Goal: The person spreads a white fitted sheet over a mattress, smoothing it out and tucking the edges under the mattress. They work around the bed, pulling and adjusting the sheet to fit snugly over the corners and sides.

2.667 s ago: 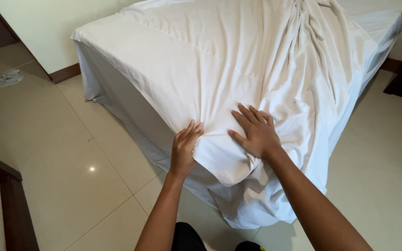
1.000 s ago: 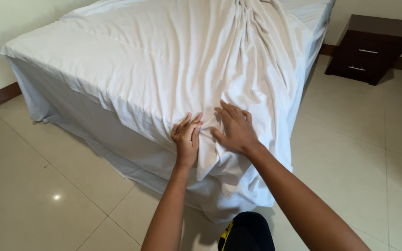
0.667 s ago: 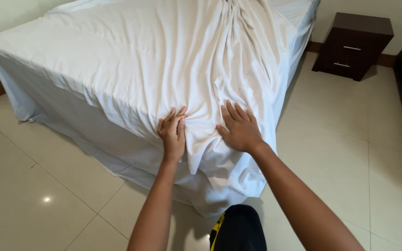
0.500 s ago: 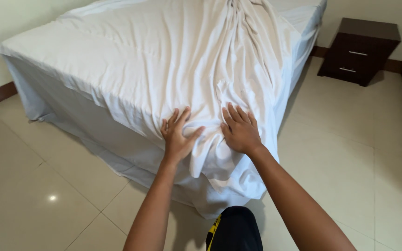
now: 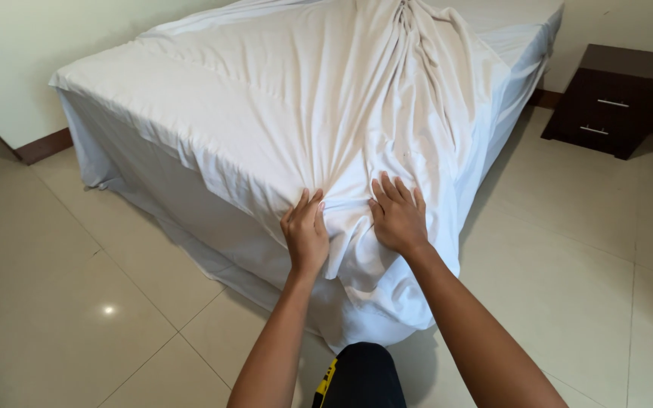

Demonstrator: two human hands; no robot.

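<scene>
Hands, left hand point(image 5: 306, 236) and right hand point(image 5: 398, 217), lie flat, fingers spread, on the white bedsheet point(image 5: 326, 113) at the bed corner; firm outward strokes probably smooth it best.

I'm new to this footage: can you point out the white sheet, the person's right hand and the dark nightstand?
white sheet point(image 5: 281, 113), head view, flat top area of the cloth.
right hand point(image 5: 398, 219), head view, back of the hand.
dark nightstand point(image 5: 614, 102), head view, drawer front.

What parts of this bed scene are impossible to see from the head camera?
- Mattress and bed frame: covered by the white sheet.
- Palms of the left hand and right hand: face down on the sheet.
- Far end of the bed: cut off by the top edge.
- Dark nightstand: right side cut off by the edge.
</scene>
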